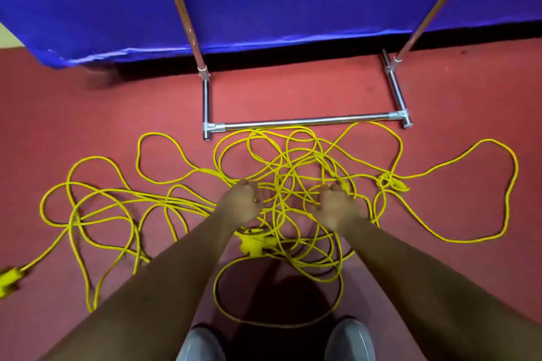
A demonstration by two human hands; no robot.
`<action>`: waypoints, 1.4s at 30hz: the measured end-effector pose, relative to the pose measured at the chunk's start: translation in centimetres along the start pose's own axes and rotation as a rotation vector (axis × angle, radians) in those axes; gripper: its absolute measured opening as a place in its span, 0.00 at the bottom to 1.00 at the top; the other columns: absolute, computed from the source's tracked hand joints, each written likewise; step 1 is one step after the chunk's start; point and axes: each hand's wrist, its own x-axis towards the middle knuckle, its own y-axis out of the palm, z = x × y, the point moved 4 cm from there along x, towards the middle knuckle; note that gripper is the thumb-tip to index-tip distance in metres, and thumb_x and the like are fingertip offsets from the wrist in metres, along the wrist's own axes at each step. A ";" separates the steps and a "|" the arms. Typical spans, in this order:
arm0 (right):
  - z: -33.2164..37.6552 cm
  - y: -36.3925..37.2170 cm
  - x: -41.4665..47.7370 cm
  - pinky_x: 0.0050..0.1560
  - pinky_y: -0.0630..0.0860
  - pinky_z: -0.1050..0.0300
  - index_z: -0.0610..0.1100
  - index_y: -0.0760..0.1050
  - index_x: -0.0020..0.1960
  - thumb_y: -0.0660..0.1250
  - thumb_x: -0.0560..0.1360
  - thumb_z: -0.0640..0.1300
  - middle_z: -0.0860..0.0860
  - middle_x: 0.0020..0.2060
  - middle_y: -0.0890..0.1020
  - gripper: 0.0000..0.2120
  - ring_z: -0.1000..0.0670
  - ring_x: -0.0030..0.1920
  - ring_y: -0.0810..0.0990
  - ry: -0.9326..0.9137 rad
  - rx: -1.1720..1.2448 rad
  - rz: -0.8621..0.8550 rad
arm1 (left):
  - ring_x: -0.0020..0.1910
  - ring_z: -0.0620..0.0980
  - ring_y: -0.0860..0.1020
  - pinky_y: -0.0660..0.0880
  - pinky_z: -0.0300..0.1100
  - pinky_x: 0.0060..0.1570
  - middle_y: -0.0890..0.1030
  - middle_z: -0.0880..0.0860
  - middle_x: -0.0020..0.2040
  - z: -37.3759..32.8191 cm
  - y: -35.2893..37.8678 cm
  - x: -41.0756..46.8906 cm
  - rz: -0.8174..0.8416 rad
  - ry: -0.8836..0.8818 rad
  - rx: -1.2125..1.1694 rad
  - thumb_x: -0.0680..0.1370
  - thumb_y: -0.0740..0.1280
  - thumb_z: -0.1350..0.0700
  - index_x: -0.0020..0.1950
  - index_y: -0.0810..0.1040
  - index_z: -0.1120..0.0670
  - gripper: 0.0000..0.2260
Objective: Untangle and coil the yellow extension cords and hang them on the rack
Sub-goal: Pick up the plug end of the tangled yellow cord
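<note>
Yellow extension cords (pixel 296 168): one wide knot on the red floor (pixel 117 114), long axis left-right. Nearest me, a loose loop lies just ahead of the shoes (pixel 202 343), then a plug block (pixel 252 243) sits under the wrists. Left hand (pixel 242 202) and right hand (pixel 334 205) are level in the dense middle, fingers curled on strands, equally near. Free tails run out both sides. The rack (pixel 308 121) base bar touches the pile's far edge, dead ahead.
</note>
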 end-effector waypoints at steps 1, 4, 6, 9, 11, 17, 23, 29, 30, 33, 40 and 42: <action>-0.5 1.2 0.5 0.62 0.73 0.45 0.41 0.70 0.64 0.63 0.75 0.53 0.41 0.63 0.73 0.22 0.38 0.65 0.74 0.002 -0.027 0.018 | 0.57 0.61 0.76 0.72 0.50 0.55 0.76 0.63 0.56 0.4 1.3 0.7 0.012 -0.012 -0.010 0.76 0.65 0.56 0.57 0.75 0.63 0.14; -2.6 4.5 2.5 0.63 0.71 0.45 0.41 0.66 0.68 0.63 0.75 0.51 0.40 0.67 0.67 0.25 0.37 0.66 0.71 0.050 -0.019 0.002 | 0.58 0.63 0.75 0.73 0.50 0.57 0.74 0.63 0.60 1.8 4.4 2.8 -0.020 -0.017 -0.034 0.73 0.64 0.55 0.59 0.76 0.62 0.18; -3.9 5.7 4.3 0.61 0.72 0.43 0.39 0.64 0.69 0.64 0.75 0.50 0.38 0.67 0.66 0.27 0.35 0.64 0.72 0.101 0.074 -0.095 | 0.63 0.64 0.73 0.71 0.53 0.61 0.71 0.63 0.66 2.6 6.3 4.4 -0.029 0.014 -0.030 0.69 0.60 0.50 0.64 0.75 0.59 0.26; -5.4 5.9 7.0 0.56 0.74 0.43 0.37 0.63 0.69 0.65 0.75 0.47 0.37 0.63 0.68 0.27 0.33 0.60 0.73 0.186 0.190 -0.286 | 0.72 0.60 0.64 0.66 0.55 0.67 0.62 0.60 0.75 3.4 8.2 6.5 0.007 0.032 0.045 0.73 0.62 0.49 0.73 0.68 0.52 0.27; -6.3 5.8 8.7 0.54 0.74 0.44 0.36 0.61 0.71 0.64 0.76 0.45 0.36 0.62 0.68 0.27 0.32 0.58 0.74 0.250 0.261 -0.362 | 0.74 0.58 0.62 0.65 0.55 0.67 0.60 0.58 0.77 3.6 9.3 7.2 0.014 0.027 0.070 0.71 0.59 0.47 0.73 0.67 0.51 0.29; -8.9 5.9 11.5 0.58 0.72 0.44 0.40 0.69 0.65 0.62 0.78 0.43 0.37 0.62 0.68 0.17 0.34 0.60 0.73 0.408 0.167 -0.333 | 0.75 0.53 0.57 0.59 0.55 0.69 0.59 0.52 0.77 3.8 10.9 7.7 -0.051 -0.016 0.167 0.74 0.63 0.47 0.73 0.65 0.49 0.27; -7.3 3.4 9.0 0.48 0.75 0.46 0.39 0.69 0.56 0.69 0.71 0.43 0.39 0.48 0.81 0.16 0.36 0.51 0.79 0.124 0.283 -0.223 | 0.63 0.62 0.71 0.69 0.55 0.61 0.74 0.60 0.63 1.1 7.4 7.9 -0.085 -0.056 0.084 0.73 0.62 0.55 0.63 0.72 0.57 0.18; -1.5 -5.2 3.2 0.29 0.66 0.57 0.48 0.68 0.42 0.67 0.68 0.40 0.53 0.28 0.73 0.09 0.52 0.26 0.68 -0.162 0.664 -0.153 | 0.67 0.59 0.68 0.65 0.46 0.66 0.70 0.58 0.68 -5.5 0.8 6.5 -0.096 0.121 -0.132 0.71 0.67 0.61 0.72 0.65 0.57 0.29; -0.2 -7.2 1.9 0.30 0.66 0.56 0.49 0.68 0.41 0.67 0.67 0.38 0.53 0.30 0.73 0.10 0.53 0.26 0.67 -0.231 0.718 -0.142 | 0.69 0.56 0.67 0.63 0.41 0.65 0.69 0.57 0.70 -7.0 -0.7 5.8 -0.084 0.173 -0.145 0.71 0.68 0.61 0.74 0.64 0.56 0.31; 3.0 -13.1 -2.3 0.29 0.66 0.59 0.50 0.72 0.41 0.67 0.68 0.33 0.53 0.31 0.75 0.12 0.54 0.28 0.68 -0.383 0.837 -0.138 | 0.60 0.51 0.75 0.67 0.34 0.56 0.75 0.54 0.65 -9.9 -4.0 3.1 -0.006 0.257 -0.244 0.72 0.68 0.61 0.72 0.67 0.54 0.28; 4.9 -24.2 -13.0 0.30 0.73 0.61 0.41 0.76 0.47 0.63 0.72 0.27 0.43 0.30 0.78 0.11 0.52 0.27 0.76 -0.450 1.190 -0.297 | 0.26 0.51 0.77 0.69 0.39 0.29 0.78 0.51 0.26 -14.0 -13.4 -7.4 0.012 0.278 -0.839 0.76 0.70 0.59 0.48 0.76 0.53 0.05; 4.5 -25.8 -15.5 0.29 0.73 0.60 0.40 0.76 0.48 0.62 0.74 0.27 0.42 0.31 0.79 0.11 0.49 0.28 0.78 -0.416 1.372 -0.312 | 0.21 0.51 0.71 0.64 0.40 0.27 0.73 0.52 0.24 -15.5 -16.1 -11.3 -0.033 0.311 -0.949 0.72 0.73 0.55 0.47 0.75 0.50 0.08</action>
